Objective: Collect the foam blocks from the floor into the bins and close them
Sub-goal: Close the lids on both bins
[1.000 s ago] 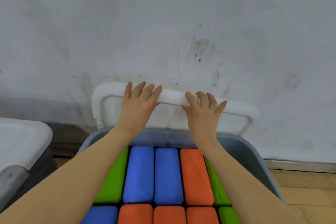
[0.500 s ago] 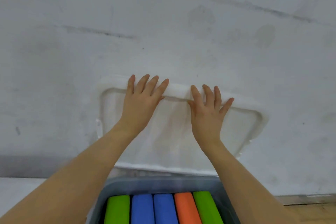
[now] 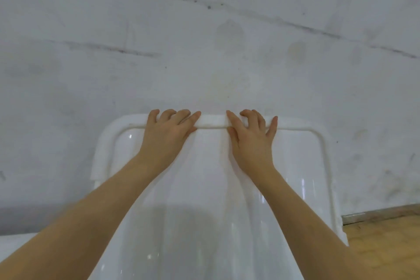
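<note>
Both hands, the left hand (image 3: 169, 135) and right hand (image 3: 251, 140), curl their fingers over the far rim of the white bin lid (image 3: 204, 223), which hides the bin, so the task looks near its end, with only seating the lid left.

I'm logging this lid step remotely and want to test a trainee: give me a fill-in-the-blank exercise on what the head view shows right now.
1. Both hands grip the far rim of the white ____, the left hand beside the right hand.
2. Behind the lid stands a scuffed grey-white ____.
3. The floor visible at lower right is made of ____.
4. The number of foam blocks visible in this view is ____.

Missing words: lid; wall; wood; zero
</note>
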Motion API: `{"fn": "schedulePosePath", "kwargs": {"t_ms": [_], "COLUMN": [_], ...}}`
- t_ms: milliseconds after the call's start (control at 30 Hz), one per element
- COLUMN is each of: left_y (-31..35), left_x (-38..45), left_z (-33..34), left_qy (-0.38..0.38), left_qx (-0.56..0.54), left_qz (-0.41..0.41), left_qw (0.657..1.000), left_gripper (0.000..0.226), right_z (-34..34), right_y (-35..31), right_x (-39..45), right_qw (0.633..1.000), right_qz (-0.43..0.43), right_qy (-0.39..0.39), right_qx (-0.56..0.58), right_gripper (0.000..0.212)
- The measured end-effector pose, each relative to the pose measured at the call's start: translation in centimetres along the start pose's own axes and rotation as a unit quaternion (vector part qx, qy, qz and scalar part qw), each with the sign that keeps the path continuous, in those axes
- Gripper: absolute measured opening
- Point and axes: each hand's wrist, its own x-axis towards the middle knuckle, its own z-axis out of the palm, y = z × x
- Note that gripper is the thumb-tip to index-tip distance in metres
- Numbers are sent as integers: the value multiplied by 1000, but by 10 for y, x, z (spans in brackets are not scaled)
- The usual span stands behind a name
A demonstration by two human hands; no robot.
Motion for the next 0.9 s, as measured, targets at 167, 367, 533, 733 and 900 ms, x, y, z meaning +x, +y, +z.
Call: {"fn": "schedulePosePath", "kwargs": {"t_ms": [167,367,533,733,900], "left_y": [16,45,71,86,91], "left_x": [-56,-129,-199,-233,-228], "left_z": [27,77,107,115,115], "left_qy": [-119,-220,-340,-402,-430], "left_qx": [-86,-61,-79,-65,-13], "left_qz": [-53,-89,-195,-257,-267], "left_qw": [988,969,917,876,862], "left_gripper": [41,28,23,31,38], "right_z": [32,82,113,133,145], "right_y": [9,31,44,42,39], "right_x": [-50,-124,-195,-239,-236], "right_qw": [996,944,882,867,863], "right_qz": [15,79,65,67,72], "right_qy": [-79,-312,-460,-487,-493], "right_qx": [23,71,78,80,83], "right_gripper": [42,42,50,49,48]}}
